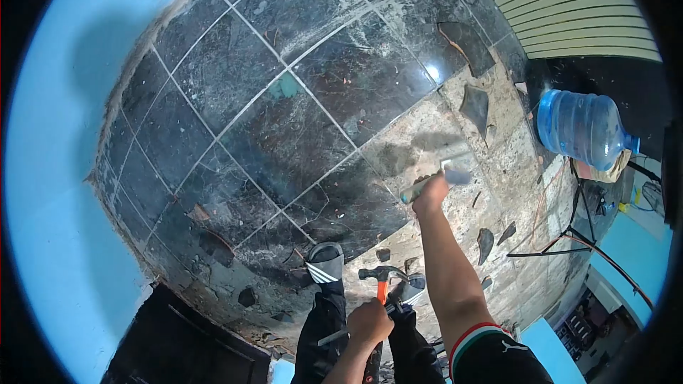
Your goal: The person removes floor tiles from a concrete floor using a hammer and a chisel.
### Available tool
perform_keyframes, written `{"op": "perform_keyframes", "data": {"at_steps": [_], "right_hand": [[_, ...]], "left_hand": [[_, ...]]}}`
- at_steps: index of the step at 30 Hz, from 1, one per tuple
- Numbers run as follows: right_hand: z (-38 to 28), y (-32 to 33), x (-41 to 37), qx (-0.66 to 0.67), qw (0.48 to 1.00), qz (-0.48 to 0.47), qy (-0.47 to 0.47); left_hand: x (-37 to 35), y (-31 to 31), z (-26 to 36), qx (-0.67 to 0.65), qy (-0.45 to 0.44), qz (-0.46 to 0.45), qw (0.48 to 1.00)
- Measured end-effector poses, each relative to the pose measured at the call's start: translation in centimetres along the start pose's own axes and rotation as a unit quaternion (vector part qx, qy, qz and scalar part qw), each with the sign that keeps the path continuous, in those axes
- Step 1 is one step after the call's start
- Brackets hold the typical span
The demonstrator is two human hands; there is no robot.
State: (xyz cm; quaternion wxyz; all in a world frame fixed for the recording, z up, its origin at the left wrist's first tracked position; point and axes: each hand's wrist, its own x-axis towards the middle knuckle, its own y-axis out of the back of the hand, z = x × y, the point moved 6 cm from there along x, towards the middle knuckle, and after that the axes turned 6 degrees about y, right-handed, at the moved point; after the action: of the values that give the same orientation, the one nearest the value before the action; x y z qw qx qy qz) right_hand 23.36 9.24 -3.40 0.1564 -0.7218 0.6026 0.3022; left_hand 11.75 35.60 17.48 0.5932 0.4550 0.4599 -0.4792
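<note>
My left hand (370,322) is closed around a claw hammer (383,290) with an orange and black handle, its dark head upward in front of my feet. A grey metal bar (332,337) also passes through that fist and sticks out on the left. Stretched forward, my right hand (431,193) grips a trowel-like tool (413,191) by its pale green handle. Its flat grey blade, slightly blurred, lies over the rough bare patch of floor (427,153), where the tiles are off. Beside this patch run dark floor tiles (270,128) with pale joints.
Broken tile pieces (474,109) lie on the bare floor, with smaller shards (485,245) nearer my right arm. A blue water jug (587,128) lies on its side at the right. Below it stand thin black metal legs (583,231). A blue wall (50,171) rises on the left.
</note>
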Motion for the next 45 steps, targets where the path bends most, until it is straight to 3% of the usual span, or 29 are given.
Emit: {"op": "perform_keyframes", "data": {"at_steps": [1,4,5,6,9,10,12,14,15,18,19,22,24,26,31,33,35,38,41,43,45], "right_hand": [[-1.3,0.2,-0.2,-0.040,0.999,0.015,0.028],[-6.3,-7.0,1.3,-0.124,0.974,-0.174,0.071],[-7.2,-10.2,3.4,-0.147,0.957,-0.217,0.123],[-9.4,-16.3,7.8,-0.165,0.906,-0.291,0.258],[-14.7,-24.6,11.8,-0.236,0.883,-0.341,0.218],[-15.4,-26.2,12.5,-0.234,0.901,-0.322,0.175],[-15.2,-27.3,14.3,-0.110,0.944,-0.274,0.146],[-14.6,-27.1,18.6,-0.005,0.955,-0.283,0.089],[-14.5,-25.9,19.1,0.097,0.970,-0.214,0.061],[-14.6,-22.6,19.3,0.174,0.974,-0.137,0.047],[-14.9,-21.0,18.6,0.211,0.968,-0.083,0.106],[-13.0,-16.7,18.9,0.243,0.962,-0.009,0.122],[-11.0,-12.7,18.6,0.140,0.980,0.026,0.138],[-9.6,-9.4,17.2,0.179,0.970,0.035,0.163],[-6.2,0.8,13.0,0.198,0.961,0.148,0.128],[-4.2,6.2,12.0,0.190,0.960,0.129,0.159],[-0.9,12.7,11.6,0.235,0.943,0.202,0.118],[1.8,23.0,8.4,0.174,0.938,0.283,0.102],[7.2,35.2,5.0,0.067,0.933,0.350,0.040],[9.8,43.3,2.6,0.030,0.886,0.457,-0.075],[8.5,45.0,-1.8,-0.029,0.832,0.546,-0.093]], "left_hand": [[-0.1,0.3,0.3,0.003,-0.002,-0.007,1.000],[-0.3,1.2,0.7,0.003,-0.007,-0.004,1.000],[-0.6,1.8,0.9,0.007,-0.001,-0.011,1.000],[-0.1,2.3,0.8,0.001,0.004,-0.006,1.000],[0.3,1.7,0.0,-0.011,0.014,0.008,1.000],[0.6,1.5,-0.1,-0.003,0.023,-0.001,1.000],[0.8,1.6,-0.2,0.016,0.028,-0.011,0.999],[0.7,2.1,0.0,0.030,0.035,-0.028,0.999],[0.5,1.9,-0.1,0.038,0.039,-0.042,0.998],[0.5,1.5,0.6,0.045,0.029,-0.034,0.998],[0.5,1.2,0.8,0.046,0.030,-0.031,0.998],[0.4,0.1,1.4,0.064,0.021,-0.026,0.997],[0.3,-0.5,1.8,0.077,0.013,-0.032,0.996],[0.3,-0.7,2.4,0.083,0.010,-0.047,0.995],[0.5,-2.1,3.1,0.121,0.014,-0.030,0.992],[0.9,-3.1,2.9,0.146,0.017,-0.031,0.989],[0.7,-3.2,3.5,0.161,0.026,-0.043,0.986],[1.3,-4.9,2.6,0.189,0.005,-0.033,0.981],[1.3,-4.9,3.7,0.199,0.050,-0.046,0.978],[1.1,-5.6,3.6,0.211,0.058,-0.040,0.975],[1.0,-6.4,3.6,0.220,0.043,-0.032,0.974]]}}
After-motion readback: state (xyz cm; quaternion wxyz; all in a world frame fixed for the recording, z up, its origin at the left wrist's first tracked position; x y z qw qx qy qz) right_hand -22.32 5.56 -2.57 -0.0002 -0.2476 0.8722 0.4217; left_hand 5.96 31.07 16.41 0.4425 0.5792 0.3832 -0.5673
